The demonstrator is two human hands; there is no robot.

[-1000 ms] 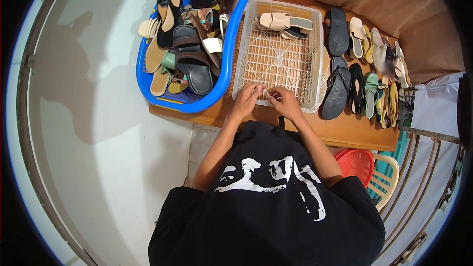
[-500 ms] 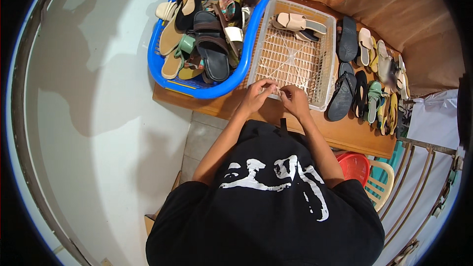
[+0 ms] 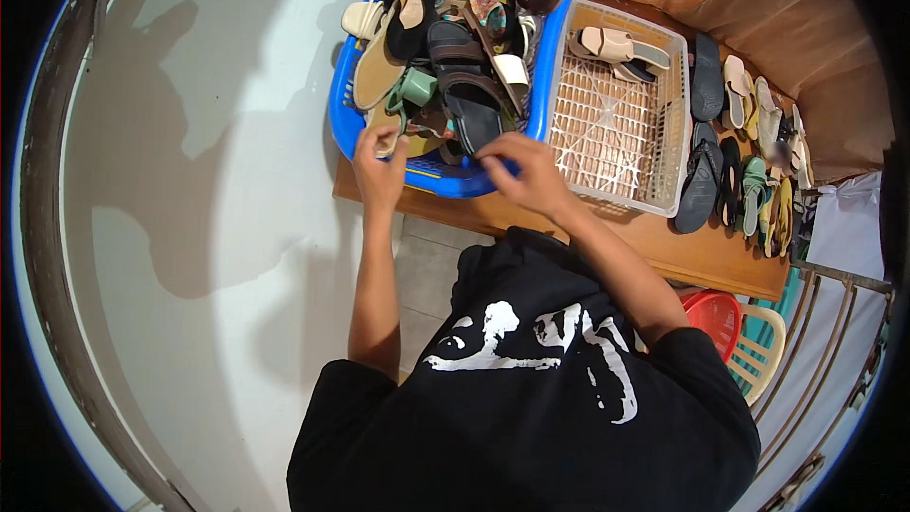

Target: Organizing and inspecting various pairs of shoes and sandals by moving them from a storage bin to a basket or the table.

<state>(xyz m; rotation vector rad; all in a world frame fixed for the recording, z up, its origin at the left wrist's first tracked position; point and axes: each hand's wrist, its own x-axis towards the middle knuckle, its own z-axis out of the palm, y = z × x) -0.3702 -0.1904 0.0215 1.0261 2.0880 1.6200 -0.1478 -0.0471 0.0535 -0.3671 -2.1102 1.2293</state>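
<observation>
A blue plastic basket [image 3: 559, 57] heaped with sandals and slippers stands on the table. At its near left rim my left hand [image 3: 381, 175] is closed on the end of a tan-soled sandal with a green heel [image 3: 418, 87]. My right hand [image 3: 531, 178] is over the near right part of the rim, its fingers apart and close to the end of a black slide [image 3: 474, 114]. Whether those fingertips touch the slide I cannot tell. A pair of beige sandals [image 3: 607, 43] lies at the far end of a clear plastic crate [image 3: 682, 114], right of the basket.
Several slippers and sandals, among them a black flip-flop [image 3: 700, 180] and green sandals [image 3: 754, 192], lie in rows on the wooden table [image 3: 664, 251] right of the crate. Below its right end are a red plastic item [image 3: 713, 320] and a cream chair [image 3: 763, 351]. A white wall [image 3: 237, 180] is at left.
Both hands have left the crate's near edge and moved left to the blue basket. My left hand has taken hold of the tan-soled sandal. The view has shifted left.
</observation>
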